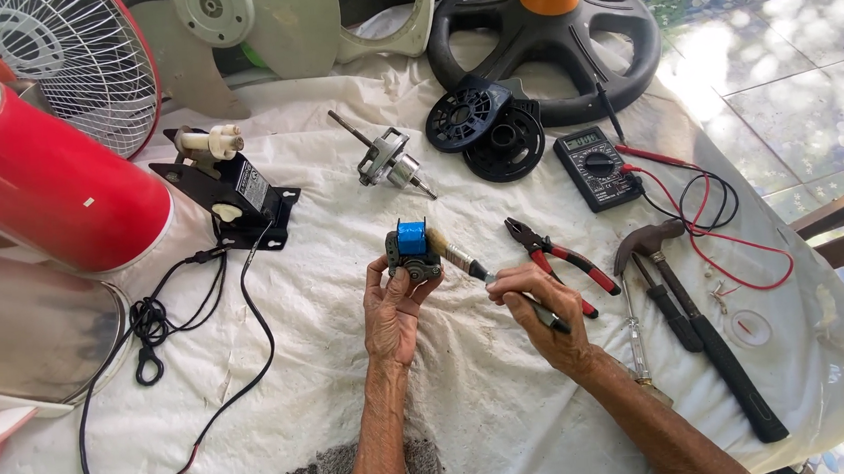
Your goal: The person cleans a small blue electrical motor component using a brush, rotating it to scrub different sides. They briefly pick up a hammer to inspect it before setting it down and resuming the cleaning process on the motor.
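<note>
- Blue-wound small grey metal motor coil (412,249): pinched upright in my left hand (394,304), above the white cloth (347,303).
- My right hand (538,308) grips the dark-handled paintbrush (464,262); bristles touch the coil, so light strokes suit best.

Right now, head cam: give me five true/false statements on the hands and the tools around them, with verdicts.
1. The left hand holds a small motor with a blue coil. True.
2. The right hand holds the hammer. False: it holds a brush whose bristles touch the motor; the hammer lies on the cloth.
3. The pliers have red handles and lie on the cloth, right of the motor. True.
4. The multimeter is in the left hand. False: it lies on the cloth beyond the pliers.
5. The rotor with its shaft lies apart from the motor, farther up the cloth. True.
</note>
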